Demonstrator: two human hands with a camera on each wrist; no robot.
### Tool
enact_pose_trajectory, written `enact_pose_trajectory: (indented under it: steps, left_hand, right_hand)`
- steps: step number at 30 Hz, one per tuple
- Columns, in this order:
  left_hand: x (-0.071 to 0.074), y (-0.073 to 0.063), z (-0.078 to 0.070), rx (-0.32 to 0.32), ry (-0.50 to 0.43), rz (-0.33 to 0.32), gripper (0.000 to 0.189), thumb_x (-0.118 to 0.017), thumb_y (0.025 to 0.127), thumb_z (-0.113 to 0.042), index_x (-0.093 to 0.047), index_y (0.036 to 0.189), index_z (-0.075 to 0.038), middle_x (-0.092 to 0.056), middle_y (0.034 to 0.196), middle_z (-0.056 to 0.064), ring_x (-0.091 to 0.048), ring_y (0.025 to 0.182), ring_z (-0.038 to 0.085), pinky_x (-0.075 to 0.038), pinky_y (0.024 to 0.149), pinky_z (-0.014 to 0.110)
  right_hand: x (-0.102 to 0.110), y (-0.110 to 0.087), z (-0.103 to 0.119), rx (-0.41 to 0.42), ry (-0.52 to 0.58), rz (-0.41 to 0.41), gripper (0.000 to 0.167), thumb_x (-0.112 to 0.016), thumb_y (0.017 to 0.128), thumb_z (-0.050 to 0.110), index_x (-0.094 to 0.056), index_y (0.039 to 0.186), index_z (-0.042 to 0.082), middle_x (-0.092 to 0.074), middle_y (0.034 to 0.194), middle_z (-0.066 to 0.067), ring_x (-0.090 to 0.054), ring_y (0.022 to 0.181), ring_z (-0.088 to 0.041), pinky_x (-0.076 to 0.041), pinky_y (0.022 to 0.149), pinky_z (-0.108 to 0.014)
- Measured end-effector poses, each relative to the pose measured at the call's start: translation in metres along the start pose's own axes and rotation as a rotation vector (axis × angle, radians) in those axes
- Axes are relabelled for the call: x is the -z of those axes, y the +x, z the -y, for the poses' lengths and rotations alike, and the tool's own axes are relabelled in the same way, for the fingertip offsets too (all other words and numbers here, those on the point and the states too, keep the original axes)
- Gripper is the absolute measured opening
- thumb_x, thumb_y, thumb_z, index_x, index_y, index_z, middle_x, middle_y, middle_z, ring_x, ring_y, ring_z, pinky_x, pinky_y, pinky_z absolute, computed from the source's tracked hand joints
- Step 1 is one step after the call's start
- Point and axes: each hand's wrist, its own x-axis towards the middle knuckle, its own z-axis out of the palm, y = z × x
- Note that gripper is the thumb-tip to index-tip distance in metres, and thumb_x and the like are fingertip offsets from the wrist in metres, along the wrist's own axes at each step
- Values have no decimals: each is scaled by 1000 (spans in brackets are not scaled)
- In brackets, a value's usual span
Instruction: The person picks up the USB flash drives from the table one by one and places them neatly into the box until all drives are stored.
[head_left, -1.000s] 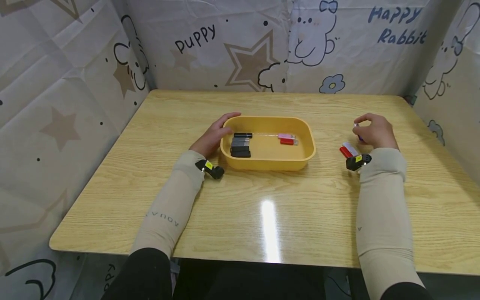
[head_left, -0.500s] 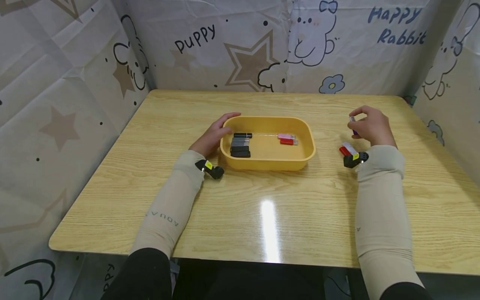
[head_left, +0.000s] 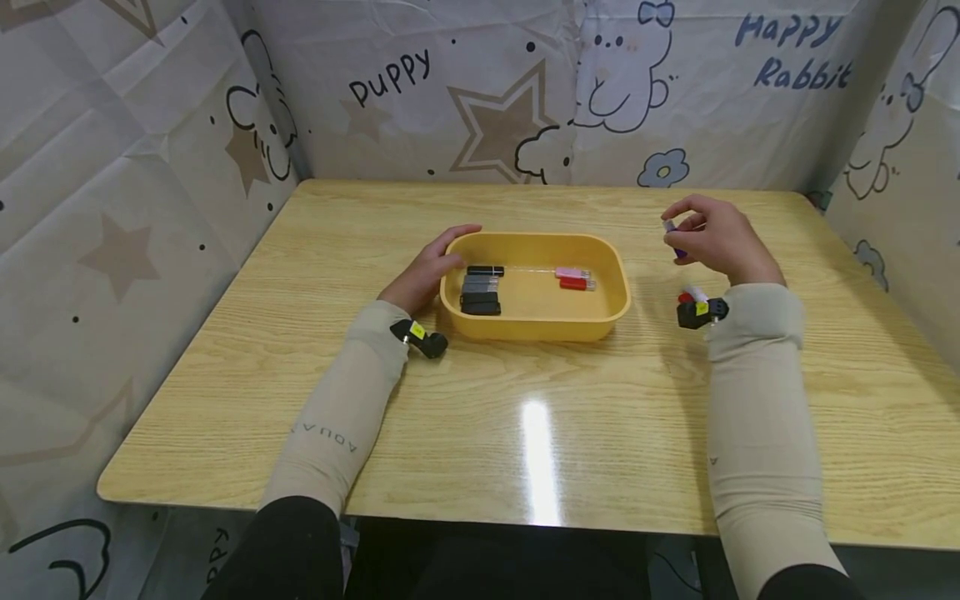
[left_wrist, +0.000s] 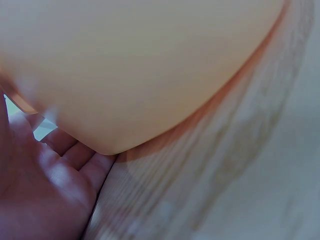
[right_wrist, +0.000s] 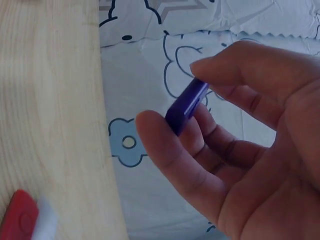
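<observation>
"Pinching a purple stick point(right_wrist: 186, 107) between thumb and fingers, my right hand point(head_left: 720, 237) hangs over the table point(head_left: 600, 433), to the right of the tray point(head_left: 536, 330)."

"Does that stick touch anything else?"

"Nothing but my fingers, so far as the views show. Seen from the right wrist, it stands out against the printed cloth point(right_wrist: 150, 200)."

"And your left hand point(head_left: 420, 277)?"

"It holds the tray by its left end, thumb at the rim, fingers round the outside."

"What is done?"

"A close bank of black and grey sticks point(head_left: 480, 285) lies at the left end of the tray, packed too tightly for me to count with certainty. Toward the right end a pink stick point(head_left: 572, 273) and a red stick point(head_left: 576, 283) lie side by side, with bare tray between the dark ones and the bright."

"What is left?"

"Three that I can see outside the tray: the purple one in my grip and, on the table nearer my body, a second red stick point(right_wrist: 19, 215) and a pale stick point(right_wrist: 46, 220), side by side, both partly hidden from the head view by my wrist camera point(head_left: 701, 312). My judgement: well past halfway, since the tray appears to hold more than lie outside it."
</observation>
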Motion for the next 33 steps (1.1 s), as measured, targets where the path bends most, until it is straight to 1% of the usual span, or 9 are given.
enact_pose_trajectory:
  steps: [5,9,12,20,27,33]
  left_hand:
    - [-2,-5,-9,10,-10,19,63,-40,89,3,-32,149,-13,-36,147,8,-37,132,26,-31,109,47]
    - [-7,-10,-18,16,-5,31,63,-39,89,4,-30,150,-10,-34,148,11,-35,133,29,-29,110,48]
    - [-8,-13,-22,22,-1,30,64,-40,88,4,-30,150,-10,-34,147,12,-36,132,29,-29,110,47]
    - [-9,-13,-22,18,-10,32,63,-39,89,5,-29,150,-8,-33,148,13,-34,134,31,-28,110,49]
    - [-9,-13,-22,17,-14,32,63,-38,89,5,-28,150,-8,-33,148,14,-34,133,32,-29,109,49]
    - [-8,-14,-22,19,0,33,63,-39,89,4,-29,150,-9,-33,148,14,-34,134,31,-29,109,49]
  right_hand:
    - [-6,-1,14,80,-23,28,31,-59,93,19,-54,122,7,-54,98,-16,-62,76,-28,-56,65,-28]
    - [-10,-1,24,115,-39,49,28,-59,94,17,-55,120,8,-54,96,-15,-60,78,-28,-56,66,-27]
    - [-14,-1,30,138,-40,58,27,-59,93,16,-55,119,9,-54,95,-15,-59,79,-29,-56,68,-29]
    - [-23,2,43,155,-78,82,27,-63,92,16,-57,118,10,-56,97,-15,-62,79,-28,-55,74,-33]
    - [-32,6,50,184,-88,87,27,-63,92,15,-57,118,11,-56,99,-13,-61,83,-29,-53,72,-26]
    - [-42,9,54,195,-80,107,28,-64,91,9,-58,117,10,-56,99,-14,-59,86,-28,-54,77,-32]
